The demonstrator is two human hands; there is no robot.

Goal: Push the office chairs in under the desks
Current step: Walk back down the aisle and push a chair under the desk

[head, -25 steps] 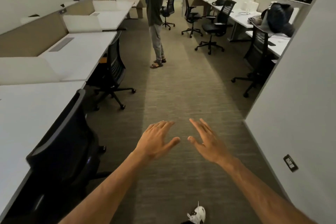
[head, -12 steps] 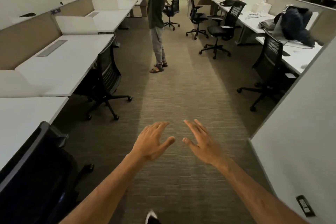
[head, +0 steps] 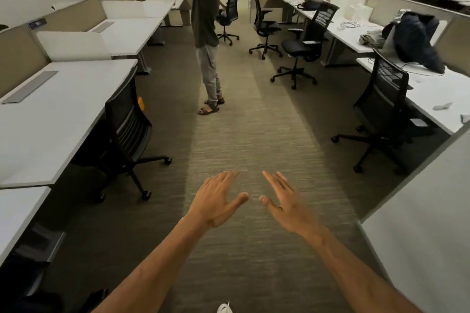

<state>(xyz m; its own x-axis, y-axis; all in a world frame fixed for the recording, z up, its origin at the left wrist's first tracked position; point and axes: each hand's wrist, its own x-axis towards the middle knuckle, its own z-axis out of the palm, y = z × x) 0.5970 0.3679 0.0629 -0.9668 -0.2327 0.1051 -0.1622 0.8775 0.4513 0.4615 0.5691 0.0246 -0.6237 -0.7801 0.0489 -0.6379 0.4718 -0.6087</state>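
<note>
My left hand and my right hand reach forward over the carpeted aisle, fingers straight, holding nothing. A black office chair sits tucked against the white desk on the left. On the right a black mesh chair stands at the edge of another white desk. Farther back a black chair stands out in the aisle away from its desk. Behind it two more chairs, one and another, are also pulled out.
A person stands in the middle of the aisle ahead, one arm raised. A dark jacket lies on the right desk. A grey partition wall closes the near right side. A dark chair is at the bottom left.
I have walked forward along the aisle. The near left chair has slid out of view to the bottom left, and the right-hand chairs and desks have come closer. My hands stay outstretched.
</note>
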